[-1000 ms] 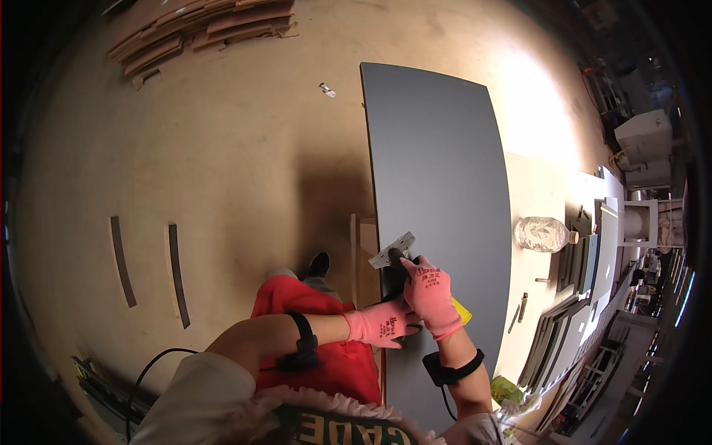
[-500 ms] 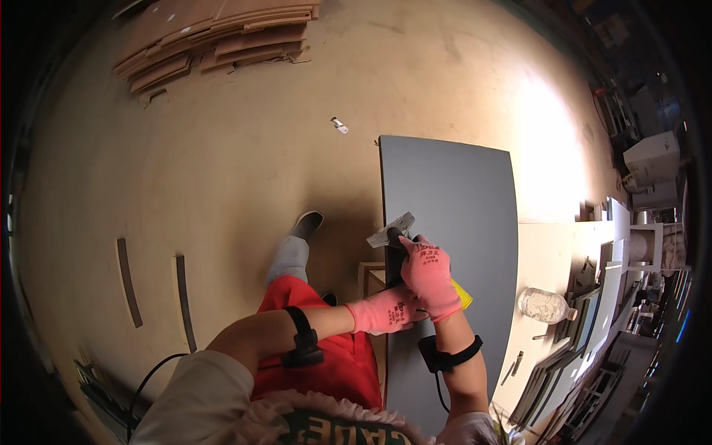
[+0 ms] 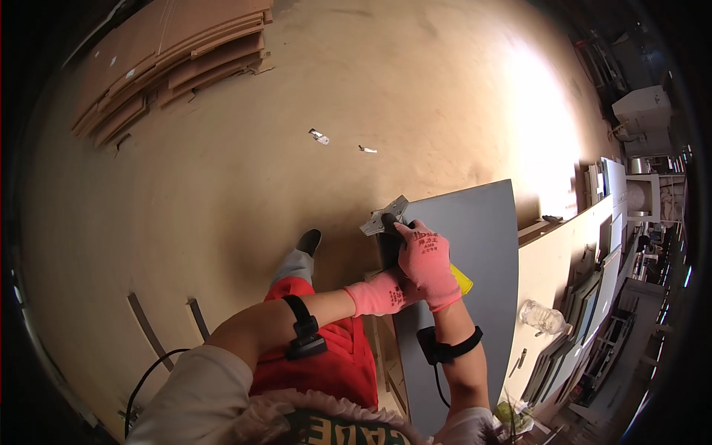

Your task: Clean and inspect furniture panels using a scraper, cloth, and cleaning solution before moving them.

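Note:
My right hand [image 3: 428, 263], in a pink glove with dark fingertips, is closed on a hand tool with a silver, holed metal plate [image 3: 386, 217]. That plate lies over the far left corner of a long grey panel [image 3: 467, 230]. A bit of yellow [image 3: 462, 280] shows beside my right hand, partly hidden by it. My left hand [image 3: 382, 293], gloved alike, reaches in from the left below the right one, at the panel's left edge. Its fingers are hidden behind my right hand.
Brown boards [image 3: 185, 44] are stacked at the far left. Two small scraps [image 3: 320, 136] lie on the floor ahead. A clear plastic bottle [image 3: 543, 317] rests on a pale board at the right, near more leaning panels [image 3: 582, 304]. Dark strips [image 3: 148, 326] lie at the left.
Both hands and the tool have shifted along the panel to its far left corner. My view has moved too, and a second scrap on the floor now shows.

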### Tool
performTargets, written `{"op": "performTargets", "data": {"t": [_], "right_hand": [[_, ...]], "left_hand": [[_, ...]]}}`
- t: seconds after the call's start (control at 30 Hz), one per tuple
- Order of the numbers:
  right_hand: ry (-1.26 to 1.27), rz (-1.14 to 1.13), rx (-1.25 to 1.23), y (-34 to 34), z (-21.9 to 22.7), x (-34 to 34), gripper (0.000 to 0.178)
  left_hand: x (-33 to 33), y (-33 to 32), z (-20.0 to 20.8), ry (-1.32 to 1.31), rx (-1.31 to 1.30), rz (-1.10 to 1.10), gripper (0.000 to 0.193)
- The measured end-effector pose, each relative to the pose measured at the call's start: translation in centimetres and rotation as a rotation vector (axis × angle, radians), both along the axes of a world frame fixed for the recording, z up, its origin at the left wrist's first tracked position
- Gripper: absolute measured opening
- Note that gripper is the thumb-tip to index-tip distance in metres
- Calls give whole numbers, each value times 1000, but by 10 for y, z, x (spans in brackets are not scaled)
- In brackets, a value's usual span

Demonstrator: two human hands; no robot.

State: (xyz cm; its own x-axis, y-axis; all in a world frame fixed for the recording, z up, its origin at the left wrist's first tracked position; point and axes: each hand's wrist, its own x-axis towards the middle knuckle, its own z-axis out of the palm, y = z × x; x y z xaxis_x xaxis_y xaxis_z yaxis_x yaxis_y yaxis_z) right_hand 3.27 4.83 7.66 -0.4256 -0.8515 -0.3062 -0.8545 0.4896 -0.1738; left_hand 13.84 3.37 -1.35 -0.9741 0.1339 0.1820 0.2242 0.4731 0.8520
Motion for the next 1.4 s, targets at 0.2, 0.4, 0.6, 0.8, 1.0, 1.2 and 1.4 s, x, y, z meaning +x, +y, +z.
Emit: {"op": "performTargets", "data": {"t": [0.2, 0.4, 0.6, 0.8, 1.0, 1.2, 1.4], "right_hand": [[-63, -80, 55, 1, 1, 2, 36], [-87, -189, -80, -41, -4, -17, 38], [-293, -676, -467, -7, 23, -50, 50], [-309, -560, -161, 30, 7, 34, 50], [-303, -738, -50, -12, 11, 81, 41], [-335, -904, 104, -41, 18, 85, 39], [-320, -959, 103, -48, 20, 88, 36]], "left_hand": [[-1, -9, -16, 90, 232, 66, 17], [-5, -9, -12, -200, 434, 20, 18], [-44, -151, -9, 150, -444, 399, 29], [-31, -251, -41, -669, -417, 461, 34], [-21, -204, -28, -779, 54, -88, 38], [-48, -203, -13, -931, 329, -297, 39], [-61, -206, -18, -951, 287, -418, 36]]}}
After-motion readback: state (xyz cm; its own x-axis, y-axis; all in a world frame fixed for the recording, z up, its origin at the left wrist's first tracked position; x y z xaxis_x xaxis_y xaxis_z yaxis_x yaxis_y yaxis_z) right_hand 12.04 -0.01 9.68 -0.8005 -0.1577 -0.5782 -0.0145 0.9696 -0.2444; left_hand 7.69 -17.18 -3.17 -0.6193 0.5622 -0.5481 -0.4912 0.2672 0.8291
